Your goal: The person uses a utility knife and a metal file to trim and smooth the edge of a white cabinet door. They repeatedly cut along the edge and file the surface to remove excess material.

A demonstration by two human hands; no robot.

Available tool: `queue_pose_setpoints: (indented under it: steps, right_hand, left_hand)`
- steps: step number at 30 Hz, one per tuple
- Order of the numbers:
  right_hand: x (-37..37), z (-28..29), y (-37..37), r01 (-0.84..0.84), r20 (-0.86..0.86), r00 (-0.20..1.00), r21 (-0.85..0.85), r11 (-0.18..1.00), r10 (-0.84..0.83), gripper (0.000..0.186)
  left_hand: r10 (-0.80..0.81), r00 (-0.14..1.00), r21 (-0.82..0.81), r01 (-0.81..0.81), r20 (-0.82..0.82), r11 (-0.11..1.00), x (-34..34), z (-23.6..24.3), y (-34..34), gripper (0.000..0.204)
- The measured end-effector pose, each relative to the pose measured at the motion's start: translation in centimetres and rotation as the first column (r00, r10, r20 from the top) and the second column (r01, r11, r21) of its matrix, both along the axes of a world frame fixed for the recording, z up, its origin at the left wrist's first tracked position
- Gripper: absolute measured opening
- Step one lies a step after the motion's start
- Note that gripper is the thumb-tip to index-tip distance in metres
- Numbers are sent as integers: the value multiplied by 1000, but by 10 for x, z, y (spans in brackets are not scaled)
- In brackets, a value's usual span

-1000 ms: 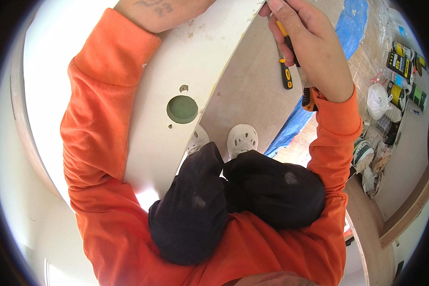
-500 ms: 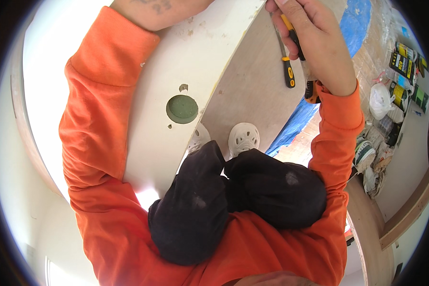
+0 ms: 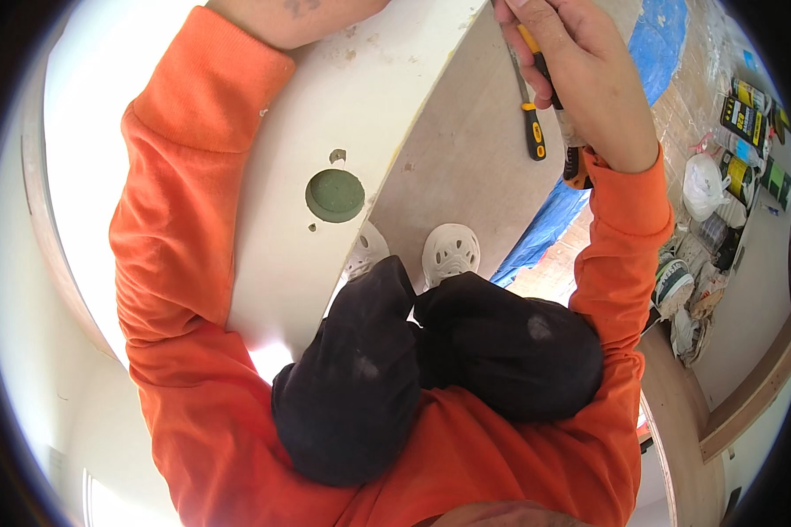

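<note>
A brown board (image 3: 466, 162) covers the floor at centre, with blue sheeting (image 3: 657, 48) along its right side. At the right of the frame we see a white plastic bag (image 3: 703, 187), its contents hidden, near a black-and-yellow package (image 3: 743, 119) whose inside we cannot see. Left of centre, a white panel (image 3: 404, 83) has a round hole (image 3: 335, 195) showing green within. At upper right, our right hand (image 3: 580, 75) is curled around a yellow-and-black tool handle (image 3: 536, 54); another black-and-yellow-handled tool (image 3: 534, 133) lies just beside it. Our left hand is beyond the upper edge, so we cannot tell its grip.
</note>
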State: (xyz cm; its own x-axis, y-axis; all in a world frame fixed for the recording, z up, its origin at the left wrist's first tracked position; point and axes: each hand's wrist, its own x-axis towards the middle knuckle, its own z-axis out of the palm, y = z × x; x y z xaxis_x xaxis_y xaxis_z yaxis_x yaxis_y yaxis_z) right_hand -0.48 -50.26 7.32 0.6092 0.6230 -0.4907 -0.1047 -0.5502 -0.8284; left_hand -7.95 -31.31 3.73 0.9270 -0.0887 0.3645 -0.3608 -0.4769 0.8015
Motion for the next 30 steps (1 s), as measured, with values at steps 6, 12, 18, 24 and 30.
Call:
queue_pose_setpoints:
  steps: [6,12,18,24,30]
  right_hand:
    - [1,-2,-3,4,-41,999,47,999,-2,24]
    - [-4,3,-1,28,-58,998,44,999,-25,24]
    - [-6,-5,-8,-39,-40,998,109,993,43,25]
    - [-14,3,-10,-24,-109,993,80,997,33,26]
    - [5,-1,-61,155,-219,972,310,938,-88,28]
  left_hand:
    - [14,998,-21,-15,-60,1000,-5,18,-8,41]
    - [-12,996,42,8,85,999,2,-3,3,39]
    - [-61,989,69,52,135,996,4,-6,4,39]
    - [-18,994,-130,4,-107,991,-7,18,-3,43]
    - [166,979,589,-67,-115,806,-31,8,-9,28]
